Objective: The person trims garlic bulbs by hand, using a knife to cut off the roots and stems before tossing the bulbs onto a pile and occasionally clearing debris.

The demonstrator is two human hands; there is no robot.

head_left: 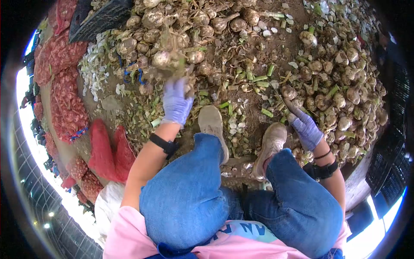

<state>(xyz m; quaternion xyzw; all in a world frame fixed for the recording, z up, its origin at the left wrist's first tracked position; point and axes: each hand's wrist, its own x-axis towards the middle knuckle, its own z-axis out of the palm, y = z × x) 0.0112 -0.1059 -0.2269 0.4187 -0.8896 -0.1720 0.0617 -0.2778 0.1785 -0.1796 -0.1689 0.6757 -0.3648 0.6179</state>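
My left hand [177, 102], in a purple glove, reaches forward at the near edge of a heap of garlic bulbs [153, 19]. Its fingers are stretched out, and a motion-blurred clump of stalk [177, 56] shows just beyond the fingertips. On the other side, my right hand [306, 129], gloved the same way, is closed around what looks like a knife [281, 96]; its slim dark end points up and left. A garlic bulb [289, 92] lies beside that tip. A second heap of garlic bulbs [338, 101] spreads right by this hand.
Cut stalks [260, 79] and peelings litter the ground between my shoes [211, 121]. Red mesh sacks of garlic [68, 101] line the left, near a red empty-looking sack [110, 151]. Black crates stand at upper left [101, 19] and far right [390, 155].
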